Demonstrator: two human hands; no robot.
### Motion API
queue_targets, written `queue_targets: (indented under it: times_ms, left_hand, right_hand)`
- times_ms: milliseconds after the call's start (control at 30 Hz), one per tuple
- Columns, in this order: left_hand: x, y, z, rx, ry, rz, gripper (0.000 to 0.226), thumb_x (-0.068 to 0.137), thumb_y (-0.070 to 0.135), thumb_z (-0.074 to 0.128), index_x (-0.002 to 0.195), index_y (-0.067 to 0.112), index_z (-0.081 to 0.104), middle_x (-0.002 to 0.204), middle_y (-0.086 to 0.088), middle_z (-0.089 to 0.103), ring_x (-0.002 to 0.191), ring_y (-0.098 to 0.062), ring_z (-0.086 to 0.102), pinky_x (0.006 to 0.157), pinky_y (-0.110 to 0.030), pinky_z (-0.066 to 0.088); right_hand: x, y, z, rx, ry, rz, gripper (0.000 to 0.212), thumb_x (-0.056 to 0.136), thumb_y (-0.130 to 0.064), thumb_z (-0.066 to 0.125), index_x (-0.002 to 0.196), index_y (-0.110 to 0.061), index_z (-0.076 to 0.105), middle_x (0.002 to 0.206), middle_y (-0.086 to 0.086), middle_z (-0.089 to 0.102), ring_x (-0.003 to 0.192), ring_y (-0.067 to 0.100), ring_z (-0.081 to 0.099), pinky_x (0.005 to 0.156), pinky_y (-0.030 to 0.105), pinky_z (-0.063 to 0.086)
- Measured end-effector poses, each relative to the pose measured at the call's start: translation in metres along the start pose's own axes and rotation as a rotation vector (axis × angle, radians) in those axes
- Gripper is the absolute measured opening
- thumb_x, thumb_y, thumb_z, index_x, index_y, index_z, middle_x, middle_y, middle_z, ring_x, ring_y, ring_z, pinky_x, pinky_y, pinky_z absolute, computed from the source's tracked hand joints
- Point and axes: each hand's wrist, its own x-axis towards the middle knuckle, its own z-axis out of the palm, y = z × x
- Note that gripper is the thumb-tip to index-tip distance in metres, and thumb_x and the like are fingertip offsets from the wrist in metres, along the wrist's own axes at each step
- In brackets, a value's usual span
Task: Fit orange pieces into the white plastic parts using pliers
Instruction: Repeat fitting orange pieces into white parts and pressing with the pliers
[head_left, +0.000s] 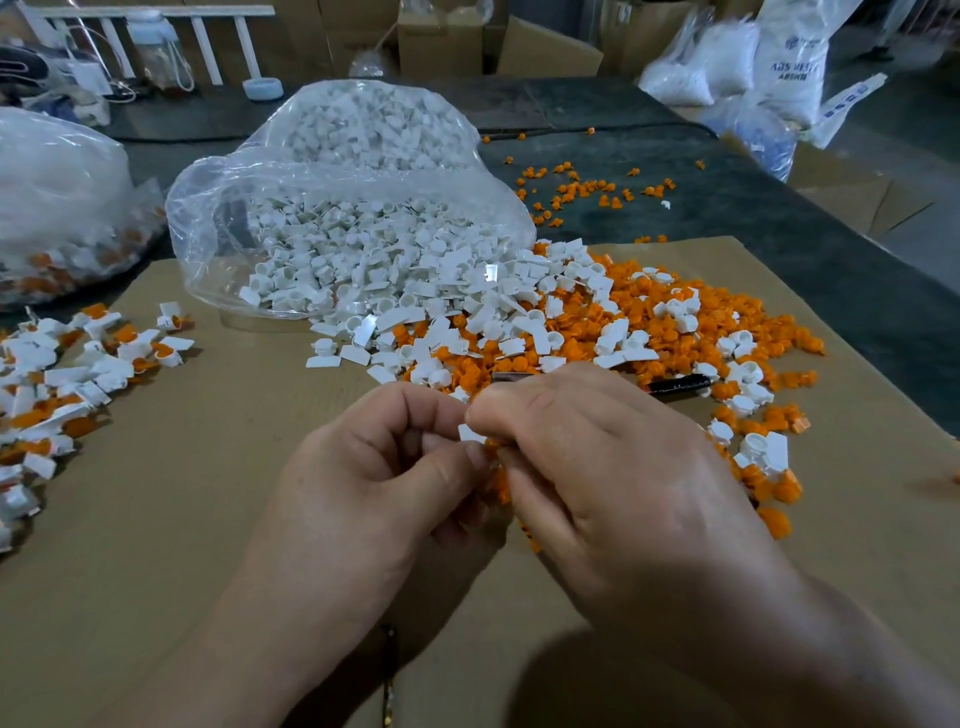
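white part (469, 432): near centre, pinched by left hand (374, 467) & right hand (602, 467), both curled on it; orange piece (492, 451) just under, prob. aligning by feel. pliers (675, 385) idle, far side, on pile (649, 322).

A small white part (469, 433) is pinched between the left hand (363, 467) and right hand (597, 467), with an orange piece (492, 451) touching beneath. Dark-handled pliers (675, 385) lie flat just behind.

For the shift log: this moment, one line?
left hand: pinches white part | right hand: pinches same part | dark tool: lying in pile
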Motion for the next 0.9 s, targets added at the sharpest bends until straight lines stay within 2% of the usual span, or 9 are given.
queue_targets:
  times_ms: [100,167,233,333,500,600,700,833,900]
  left_hand:
    - [0.000,-0.007,-0.002,0.034,0.016,0.016,0.018,0.065,0.035,0.076,0.081,0.027,0.072,0.060,-0.004,0.065,0.052,-0.014,0.061,0.051,-0.024,0.050]
    - [0.000,-0.011,-0.002,0.067,0.038,0.019,0.020,0.064,0.035,0.074,0.083,0.028,0.072,0.062,-0.004,0.065,0.054,-0.018,0.062,0.053,-0.035,0.051]
    - [0.000,-0.013,-0.003,0.114,0.041,0.035,0.022,0.066,0.036,0.073,0.086,0.028,0.071,0.063,-0.003,0.065,0.055,-0.019,0.060,0.052,-0.038,0.048]
    - [-0.001,-0.014,-0.002,0.125,0.040,0.039,0.025,0.066,0.037,0.073,0.089,0.026,0.071,0.063,-0.001,0.064,0.055,-0.017,0.058,0.051,-0.035,0.046]
    - [0.001,-0.012,-0.002,0.083,0.045,0.019,0.022,0.064,0.038,0.073,0.083,0.027,0.072,0.060,0.002,0.063,0.052,-0.011,0.059,0.049,-0.019,0.046]
    - [0.002,-0.011,-0.003,0.040,0.053,-0.013,0.024,0.062,0.037,0.075,0.082,0.026,0.072,0.060,-0.001,0.063,0.051,-0.012,0.058,0.048,-0.019,0.046]
    - [0.007,-0.010,-0.006,-0.005,0.070,-0.048,0.021,0.063,0.023,0.079,0.083,0.023,0.072,0.058,-0.001,0.061,0.050,-0.010,0.057,0.046,-0.017,0.045]
    - [0.013,-0.008,-0.012,-0.068,0.121,-0.068,0.017,0.063,0.019,0.076,0.078,0.026,0.074,0.057,-0.001,0.059,0.050,-0.010,0.058,0.045,-0.019,0.047]
    - [0.013,-0.007,-0.015,-0.091,0.110,-0.066,0.024,0.056,0.026,0.080,0.079,0.026,0.074,0.058,-0.003,0.059,0.053,-0.012,0.058,0.047,-0.020,0.048]
  right_hand:
    - [0.000,-0.002,-0.001,0.015,-0.027,-0.067,0.025,0.087,-0.005,0.061,0.110,-0.016,0.062,0.096,-0.004,0.063,0.089,0.018,0.056,0.067,0.037,0.052]
    - [0.001,-0.003,-0.003,0.013,-0.069,-0.087,0.023,0.088,-0.006,0.058,0.109,-0.015,0.062,0.095,-0.002,0.063,0.089,0.020,0.056,0.064,0.040,0.053]
    - [0.002,-0.004,-0.004,0.000,-0.100,-0.072,0.025,0.085,-0.003,0.061,0.106,-0.015,0.063,0.094,-0.002,0.064,0.088,0.020,0.056,0.064,0.040,0.053]
    - [0.002,-0.005,-0.004,0.011,-0.118,-0.019,0.029,0.082,-0.002,0.066,0.106,-0.017,0.064,0.092,-0.004,0.064,0.086,0.018,0.057,0.064,0.038,0.054]
    - [0.001,-0.005,0.000,0.041,-0.095,0.016,0.031,0.083,-0.003,0.065,0.109,-0.019,0.065,0.097,-0.004,0.066,0.091,0.017,0.061,0.069,0.038,0.056]
    - [-0.001,0.000,0.001,0.024,-0.035,0.039,0.032,0.087,-0.013,0.065,0.118,-0.021,0.063,0.108,-0.006,0.066,0.103,0.012,0.059,0.083,0.034,0.054]
    - [-0.003,0.016,-0.006,-0.115,0.006,0.149,0.042,0.088,-0.028,0.059,0.129,-0.020,0.055,0.125,-0.003,0.059,0.119,0.015,0.051,0.100,0.035,0.044]
    - [-0.004,0.034,-0.015,-0.370,-0.370,0.359,0.062,0.084,-0.055,0.030,0.140,-0.031,0.024,0.136,-0.006,0.038,0.124,0.017,0.034,0.103,0.037,0.035]
    - [-0.006,0.041,-0.016,-0.409,-0.449,0.372,0.063,0.081,-0.059,0.025,0.139,-0.034,0.021,0.135,-0.008,0.038,0.121,0.016,0.034,0.101,0.037,0.035]
